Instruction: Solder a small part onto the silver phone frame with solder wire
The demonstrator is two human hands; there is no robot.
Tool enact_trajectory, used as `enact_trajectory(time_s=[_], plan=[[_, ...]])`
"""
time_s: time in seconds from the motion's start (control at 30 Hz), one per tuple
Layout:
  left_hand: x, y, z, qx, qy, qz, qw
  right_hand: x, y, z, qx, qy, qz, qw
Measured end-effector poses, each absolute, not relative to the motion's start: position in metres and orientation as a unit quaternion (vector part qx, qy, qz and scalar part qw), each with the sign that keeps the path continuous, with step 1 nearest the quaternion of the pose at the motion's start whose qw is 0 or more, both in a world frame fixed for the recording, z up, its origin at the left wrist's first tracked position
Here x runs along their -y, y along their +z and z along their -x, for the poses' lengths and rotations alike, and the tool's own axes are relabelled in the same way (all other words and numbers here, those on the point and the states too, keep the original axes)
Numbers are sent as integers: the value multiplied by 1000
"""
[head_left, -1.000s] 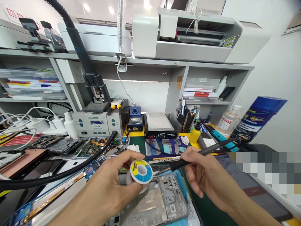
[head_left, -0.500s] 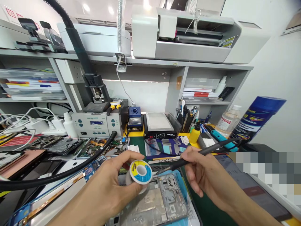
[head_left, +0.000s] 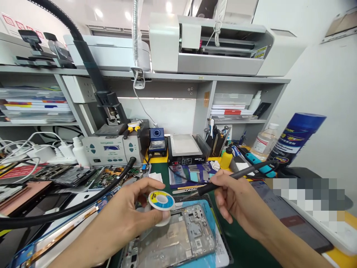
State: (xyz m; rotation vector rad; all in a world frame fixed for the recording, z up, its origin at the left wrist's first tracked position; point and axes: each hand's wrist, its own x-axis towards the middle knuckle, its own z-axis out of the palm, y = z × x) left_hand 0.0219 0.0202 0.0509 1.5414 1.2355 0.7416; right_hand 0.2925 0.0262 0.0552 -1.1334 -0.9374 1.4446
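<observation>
My left hand (head_left: pixel 129 214) is closed around a small white spool of solder wire (head_left: pixel 166 202) with a yellow and blue label. The spool is tilted, its label facing up. In my right hand (head_left: pixel 237 203), a soldering iron (head_left: pixel 248 171) is gripped like a pen by its black handle. Its thin metal tip points left, close to the spool's right edge; whether they touch, I cannot tell. Below both hands lies a grey metal phone frame (head_left: pixel 178 242) on a blue and white sheet (head_left: pixel 220 242). My left hand and the spool cover the frame's upper left part.
A hot-air station (head_left: pixel 111 150) stands at the back left, its black hose (head_left: pixel 92 209) crossing the left side. Phone parts (head_left: pixel 69 175) crowd the left. Behind are a soldering station (head_left: pixel 158 143) and hot plate (head_left: pixel 186 147). A yellow bottle (head_left: pixel 226 158) and blue spray can (head_left: pixel 297 139) stand right.
The spool has tipped so its label faces more upward. The iron's tip appears slightly higher, still beside the spool. The whole view has shifted a little. Both hands keep their holds.
</observation>
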Motion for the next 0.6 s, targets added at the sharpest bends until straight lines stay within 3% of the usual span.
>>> enact_trajectory(time_s=[0.6], plan=[[-42,71,-23,-505,217,-705,448,-25,65,-300,383,578,490,529]])
